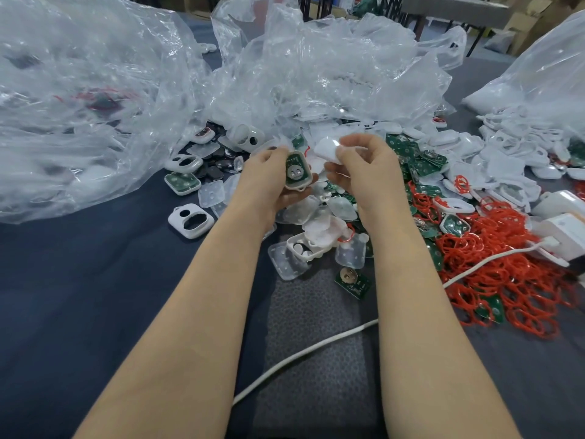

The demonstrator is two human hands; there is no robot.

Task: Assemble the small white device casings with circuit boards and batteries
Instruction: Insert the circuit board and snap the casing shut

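**Casing Halves Held Above a Littered Counter**

Clear bags [95,106] sprawled over the counter [79,296], the bag at right [538,68] holding white shells [493,101]. The left hand [269,177] gripped a casing [297,172] with board and battery; the right hand [364,169] pinched a white cover [326,150].

White casing [297,171] holding green circuit board, beside white cover [327,150].

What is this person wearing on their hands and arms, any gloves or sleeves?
Nothing: the left hand and right hand are bare, without gloves, rings or watch, and both forearms show no sleeves. One left fingernail looks dark, perhaps polished.
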